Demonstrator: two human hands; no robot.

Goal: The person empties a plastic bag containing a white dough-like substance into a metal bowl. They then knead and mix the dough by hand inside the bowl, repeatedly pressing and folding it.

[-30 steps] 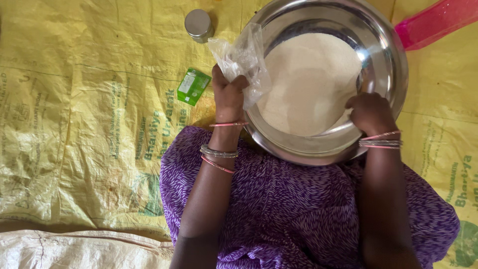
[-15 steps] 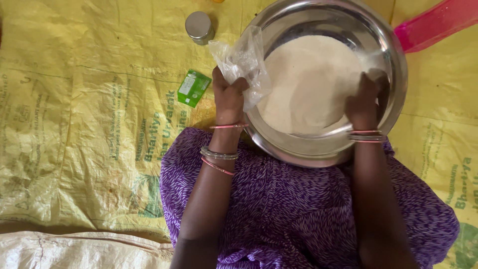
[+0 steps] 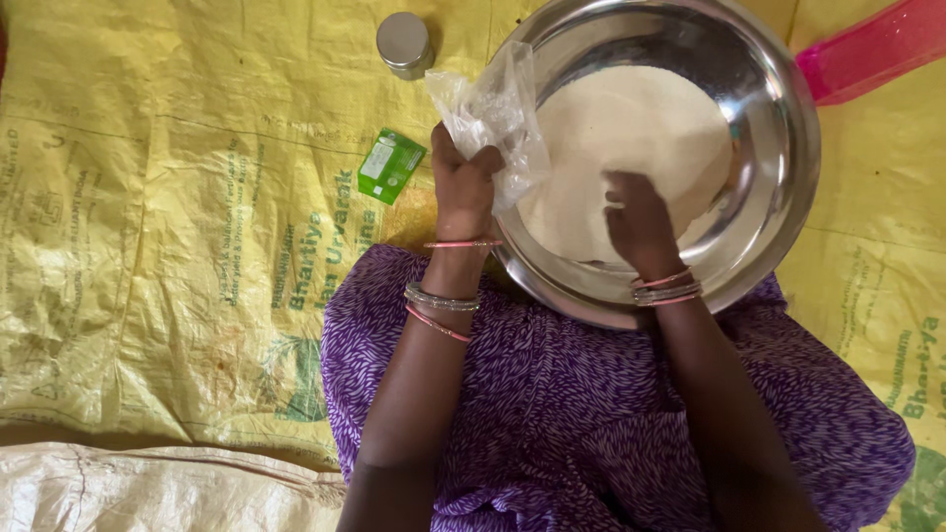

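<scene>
A wide steel bowl (image 3: 788,128) rests against my lap and holds a heap of pale flour (image 3: 631,138). My left hand (image 3: 461,187) grips a crumpled clear plastic bag (image 3: 493,113) at the bowl's left rim. My right hand (image 3: 639,219) is inside the bowl, fingers spread down on the flour at its near side. Bangles circle both wrists.
A small steel tin with a lid (image 3: 404,44) stands beyond the left hand. A green packet (image 3: 390,166) lies on the yellow woven sheet (image 3: 177,197). A pink plastic container (image 3: 872,49) sits at the top right. My purple patterned clothing (image 3: 572,414) fills the foreground.
My right hand has left the bowl's right rim and moved left into the flour. The left hand stays on the bag.
</scene>
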